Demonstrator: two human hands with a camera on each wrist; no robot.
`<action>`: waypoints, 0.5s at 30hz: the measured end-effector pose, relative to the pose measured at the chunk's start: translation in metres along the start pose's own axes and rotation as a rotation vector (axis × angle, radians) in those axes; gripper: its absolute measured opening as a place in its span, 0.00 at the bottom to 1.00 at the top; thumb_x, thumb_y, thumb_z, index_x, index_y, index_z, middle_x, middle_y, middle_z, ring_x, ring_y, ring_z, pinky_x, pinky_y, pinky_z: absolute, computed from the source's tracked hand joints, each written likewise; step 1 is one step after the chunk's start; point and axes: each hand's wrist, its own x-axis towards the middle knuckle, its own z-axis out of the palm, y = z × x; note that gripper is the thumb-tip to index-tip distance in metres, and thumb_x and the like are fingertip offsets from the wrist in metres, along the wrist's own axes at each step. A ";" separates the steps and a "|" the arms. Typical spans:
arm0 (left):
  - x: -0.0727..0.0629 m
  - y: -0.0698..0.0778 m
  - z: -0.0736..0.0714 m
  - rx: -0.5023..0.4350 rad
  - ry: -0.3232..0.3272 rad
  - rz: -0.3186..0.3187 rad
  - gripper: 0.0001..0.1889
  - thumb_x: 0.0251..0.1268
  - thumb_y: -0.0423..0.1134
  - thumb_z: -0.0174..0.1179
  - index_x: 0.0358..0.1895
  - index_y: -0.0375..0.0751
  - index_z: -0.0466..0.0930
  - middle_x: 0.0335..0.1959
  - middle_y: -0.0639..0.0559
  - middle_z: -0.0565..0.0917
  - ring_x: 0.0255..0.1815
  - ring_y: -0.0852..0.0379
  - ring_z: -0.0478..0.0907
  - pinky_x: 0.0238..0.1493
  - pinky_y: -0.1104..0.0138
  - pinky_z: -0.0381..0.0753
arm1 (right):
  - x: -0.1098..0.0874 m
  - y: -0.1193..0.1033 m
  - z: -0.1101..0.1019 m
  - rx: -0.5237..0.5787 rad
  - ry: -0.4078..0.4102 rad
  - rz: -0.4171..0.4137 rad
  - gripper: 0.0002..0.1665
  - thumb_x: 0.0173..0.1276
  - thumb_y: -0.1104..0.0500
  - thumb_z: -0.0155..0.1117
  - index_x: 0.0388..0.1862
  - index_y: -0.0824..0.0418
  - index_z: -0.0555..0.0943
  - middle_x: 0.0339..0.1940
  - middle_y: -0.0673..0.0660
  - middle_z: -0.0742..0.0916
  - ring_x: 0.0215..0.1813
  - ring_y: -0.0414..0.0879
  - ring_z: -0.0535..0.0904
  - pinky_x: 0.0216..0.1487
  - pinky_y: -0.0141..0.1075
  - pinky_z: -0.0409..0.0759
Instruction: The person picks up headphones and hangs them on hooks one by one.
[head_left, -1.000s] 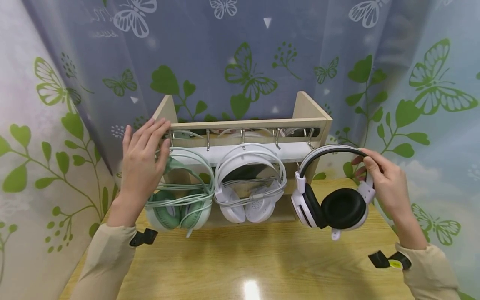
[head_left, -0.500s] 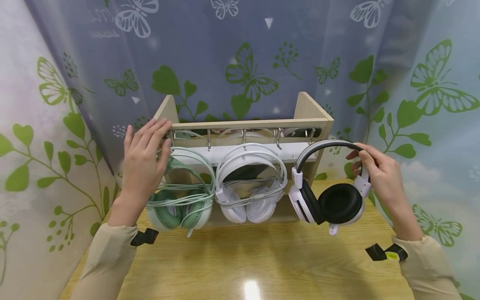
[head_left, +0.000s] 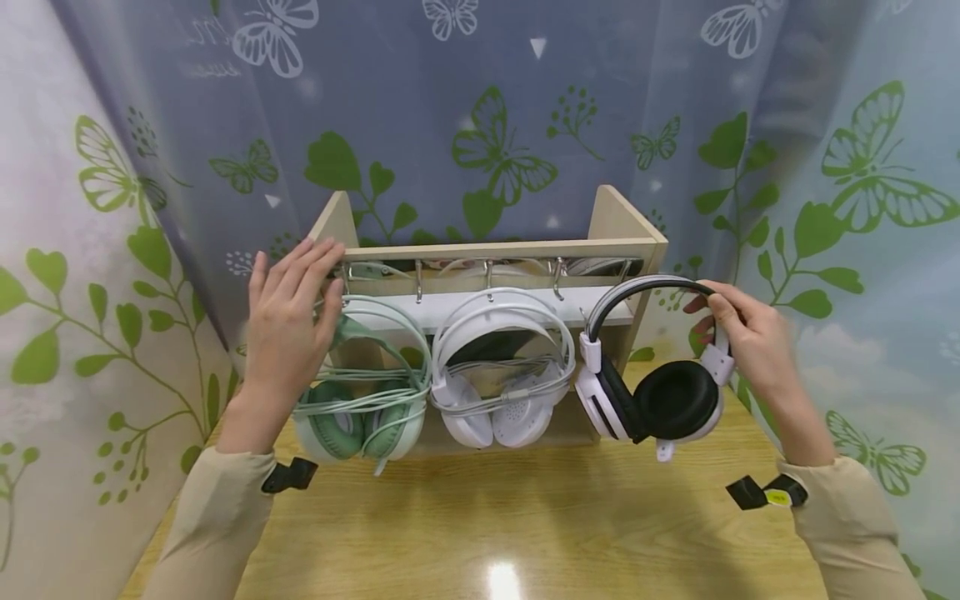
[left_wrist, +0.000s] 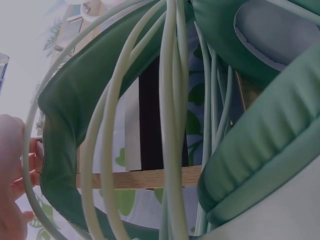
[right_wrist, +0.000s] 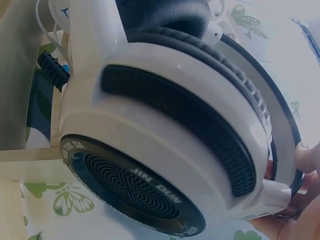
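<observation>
My left hand [head_left: 288, 325] rests its fingers on the top left corner of the wooden rack [head_left: 480, 249]. Below it hang green headphones [head_left: 333, 421] wrapped in their pale cable; their green ear pad [left_wrist: 260, 135] fills much of the left wrist view. White headphones [head_left: 517, 408] with a coiled cable hang in the middle. At the rack's right end, my right hand [head_left: 757, 337] pinches the headband of white and black headphones [head_left: 678, 400] on its right side, thumb in front. Their outer cup [right_wrist: 175, 110] looms large in the right wrist view.
Several metal hooks line a strip under the rack's top board, one hook [head_left: 558, 279] showing bare between the middle and right headphones. A white ledge [head_left: 405, 310] runs behind them. The rack stands on a wood-grain table [head_left: 480, 517], with butterfly-print curtains [head_left: 420, 125] around it.
My right hand has brought the white and black headphones a little left and up, closer to the rack's right end. The left hand keeps its place on the corner.
</observation>
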 end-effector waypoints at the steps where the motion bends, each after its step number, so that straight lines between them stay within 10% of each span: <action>1: 0.000 0.000 0.000 0.001 -0.001 0.000 0.20 0.77 0.38 0.55 0.68 0.41 0.77 0.68 0.45 0.78 0.73 0.45 0.69 0.80 0.45 0.44 | 0.001 0.001 0.001 -0.003 -0.006 0.001 0.20 0.82 0.58 0.50 0.63 0.69 0.79 0.37 0.29 0.84 0.29 0.31 0.82 0.31 0.22 0.78; 15: 0.000 0.001 0.000 0.000 -0.004 0.001 0.20 0.77 0.38 0.55 0.68 0.41 0.77 0.68 0.45 0.78 0.73 0.45 0.69 0.80 0.45 0.44 | 0.010 0.012 0.005 0.013 -0.079 -0.016 0.21 0.83 0.58 0.49 0.63 0.69 0.79 0.38 0.31 0.85 0.31 0.36 0.83 0.32 0.24 0.81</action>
